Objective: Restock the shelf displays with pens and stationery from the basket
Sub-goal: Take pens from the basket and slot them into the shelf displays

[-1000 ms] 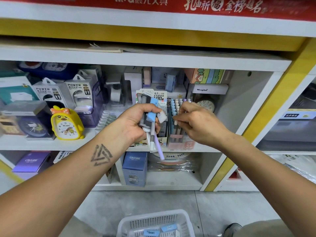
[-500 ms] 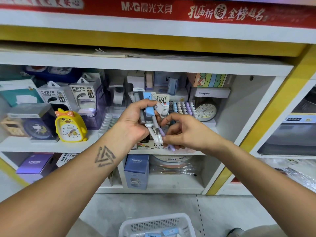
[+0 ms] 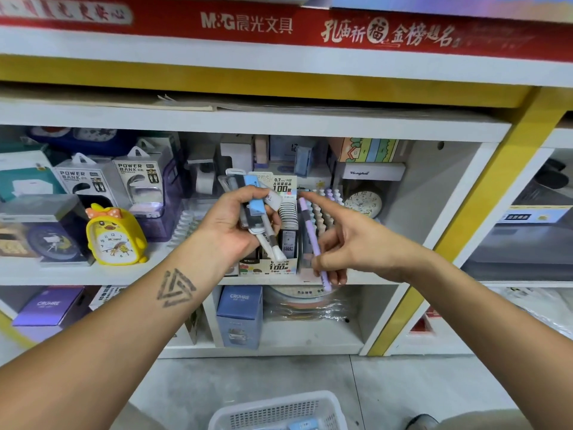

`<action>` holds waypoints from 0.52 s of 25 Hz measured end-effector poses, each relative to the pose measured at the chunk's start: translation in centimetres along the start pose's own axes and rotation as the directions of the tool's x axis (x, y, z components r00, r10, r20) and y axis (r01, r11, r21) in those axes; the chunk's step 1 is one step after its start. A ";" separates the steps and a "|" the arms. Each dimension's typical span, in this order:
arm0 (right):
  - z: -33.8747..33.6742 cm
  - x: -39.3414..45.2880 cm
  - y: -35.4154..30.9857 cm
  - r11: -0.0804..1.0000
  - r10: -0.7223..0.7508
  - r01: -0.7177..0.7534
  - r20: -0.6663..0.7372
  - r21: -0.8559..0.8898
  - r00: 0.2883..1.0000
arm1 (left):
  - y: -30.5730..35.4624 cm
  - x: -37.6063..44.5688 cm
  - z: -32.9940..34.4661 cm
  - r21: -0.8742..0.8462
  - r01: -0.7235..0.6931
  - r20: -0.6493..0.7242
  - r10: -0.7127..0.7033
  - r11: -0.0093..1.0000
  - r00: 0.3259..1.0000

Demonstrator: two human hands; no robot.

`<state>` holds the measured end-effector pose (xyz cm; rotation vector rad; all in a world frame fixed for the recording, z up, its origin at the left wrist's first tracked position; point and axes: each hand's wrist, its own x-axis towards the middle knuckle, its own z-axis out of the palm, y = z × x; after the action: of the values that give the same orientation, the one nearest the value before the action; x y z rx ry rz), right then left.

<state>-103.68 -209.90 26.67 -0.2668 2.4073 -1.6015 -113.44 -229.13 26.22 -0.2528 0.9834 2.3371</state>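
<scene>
Head view: the left hand [image 3: 235, 225] grips a bundle of white and blue stationery packs [image 3: 257, 212] as a reserve, while the right hand [image 3: 344, 246] pinches one lilac plastic pen [image 3: 311, 240] upright — likely aimed at the pastel pen display box [image 3: 322, 209] just behind. The white mesh plastic basket [image 3: 279, 411] on the floor holds blue-labelled items.

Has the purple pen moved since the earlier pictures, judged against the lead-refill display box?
Yes. The purple pen, earlier hanging from the left-hand bundle, is now pinched in the right hand, right of the lead-refill display box.
</scene>
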 end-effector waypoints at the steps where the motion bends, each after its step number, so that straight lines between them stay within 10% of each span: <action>1: -0.6 -0.1 0.0 1.000 -0.013 0.013 -0.056 -0.005 0.998 | -0.3 0.0 0.1 0.024 0.023 0.000 -0.023 0.999 1.000; 7: -4.8 -0.3 0.7 0.972 -0.231 0.143 -0.633 -0.188 0.739 | -2.1 0.1 0.6 0.160 0.077 -0.043 -0.070 0.984 0.997; 13: -4.1 0.5 3.0 0.899 -0.384 0.119 -0.629 -0.420 0.677 | -3.0 0.2 0.7 0.215 0.086 -0.056 -0.075 0.973 0.996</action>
<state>-105.42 -205.26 25.43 -0.0452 3.4006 -1.5638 -111.83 -226.94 24.86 -0.2572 1.2192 2.1375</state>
